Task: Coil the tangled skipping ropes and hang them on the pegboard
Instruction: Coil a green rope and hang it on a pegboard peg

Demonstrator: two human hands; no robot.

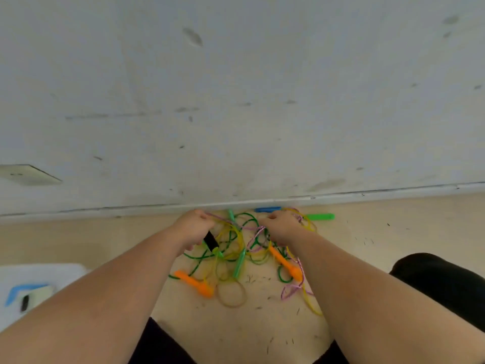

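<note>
Left hand (193, 227) gripped a black plastic handle (210, 240); right hand (282, 228) curled around cords (305, 222), both at the far edge of the tangled multicoloured skipping ropes (236, 253).

We see a pale grey wall (236, 88), scuffed and marked with dark smudges, meeting a beige floor (78, 240) along a light skirting board (367, 194). Low on the wall at the left sits a white socket plate (26, 174). On the floor at the lower left lies a white mat (39, 271), and on it a bent blue piece (18, 290) beside a cream-coloured object (42, 292) with a small black part (25, 302); we cannot tell what these are. Short dark bits of debris (253, 278) are scattered over the floor.
</note>
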